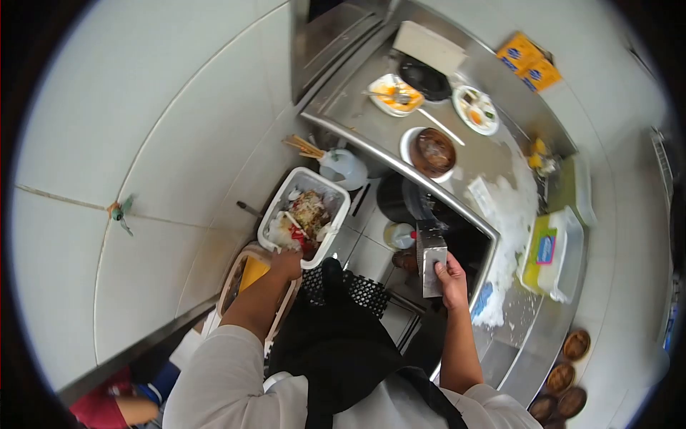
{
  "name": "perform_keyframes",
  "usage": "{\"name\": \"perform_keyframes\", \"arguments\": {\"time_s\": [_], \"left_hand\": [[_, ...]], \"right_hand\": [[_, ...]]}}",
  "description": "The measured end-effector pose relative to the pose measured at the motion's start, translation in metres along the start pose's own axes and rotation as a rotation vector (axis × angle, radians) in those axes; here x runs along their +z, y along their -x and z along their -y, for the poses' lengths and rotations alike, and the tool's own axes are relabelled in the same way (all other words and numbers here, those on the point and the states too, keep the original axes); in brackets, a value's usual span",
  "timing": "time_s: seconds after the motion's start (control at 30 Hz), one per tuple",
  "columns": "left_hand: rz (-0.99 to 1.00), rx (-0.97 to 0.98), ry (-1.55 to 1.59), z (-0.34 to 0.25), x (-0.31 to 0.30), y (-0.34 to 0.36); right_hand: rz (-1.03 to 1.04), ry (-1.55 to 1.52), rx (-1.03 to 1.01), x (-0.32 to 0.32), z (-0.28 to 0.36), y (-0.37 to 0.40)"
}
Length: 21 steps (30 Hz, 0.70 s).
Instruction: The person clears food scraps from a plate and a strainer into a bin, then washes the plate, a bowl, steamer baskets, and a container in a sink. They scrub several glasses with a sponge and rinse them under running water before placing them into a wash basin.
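My left hand (pixel 287 264) is closed on the near rim of a white plastic tub (pixel 266 218). The tub holds a heap of food scraps (pixel 310 214), with white and red bits on top. In my right hand (pixel 451 282) is a shiny rectangular metal container (pixel 433 266), pinched with the thumb on its face. It hangs over the floor, just left of the steel counter's edge. What is inside it cannot be seen.
On the steel counter (pixel 343 104) stand a white dish with orange leftovers (pixel 395 95), a plate of scraps (pixel 476 111) and a brown round bowl (pixel 432 151). Suds (pixel 509 236) and a green-and-clear tub (pixel 564 257) lie along its right side. Another person's red sleeve (pixel 107 407) shows lower left.
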State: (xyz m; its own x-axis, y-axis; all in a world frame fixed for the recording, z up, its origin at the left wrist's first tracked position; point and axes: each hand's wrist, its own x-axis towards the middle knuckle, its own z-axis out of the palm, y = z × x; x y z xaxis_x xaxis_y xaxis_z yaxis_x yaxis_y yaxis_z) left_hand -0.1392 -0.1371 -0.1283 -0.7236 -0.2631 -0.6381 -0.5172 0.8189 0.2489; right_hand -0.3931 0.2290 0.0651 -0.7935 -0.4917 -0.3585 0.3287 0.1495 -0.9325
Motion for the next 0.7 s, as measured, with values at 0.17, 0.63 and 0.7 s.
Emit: {"name": "perform_keyframes", "arguments": {"time_s": [0.17,0.63,0.7], "left_hand": [[0.017,0.268,-0.007,0.043,0.038,-0.019],[0.070,0.403,0.140,-0.016,-0.041,0.053],[0.205,0.539,0.170,-0.042,-0.037,0.050]], "right_hand": [[-0.067,0.224,-0.084,0.012,0.043,0.119],[-0.950,-0.079,-0.236,-0.082,-0.003,0.513],[-1.058,-0.041,-0.192,-0.104,-0.043,0.530]]}}
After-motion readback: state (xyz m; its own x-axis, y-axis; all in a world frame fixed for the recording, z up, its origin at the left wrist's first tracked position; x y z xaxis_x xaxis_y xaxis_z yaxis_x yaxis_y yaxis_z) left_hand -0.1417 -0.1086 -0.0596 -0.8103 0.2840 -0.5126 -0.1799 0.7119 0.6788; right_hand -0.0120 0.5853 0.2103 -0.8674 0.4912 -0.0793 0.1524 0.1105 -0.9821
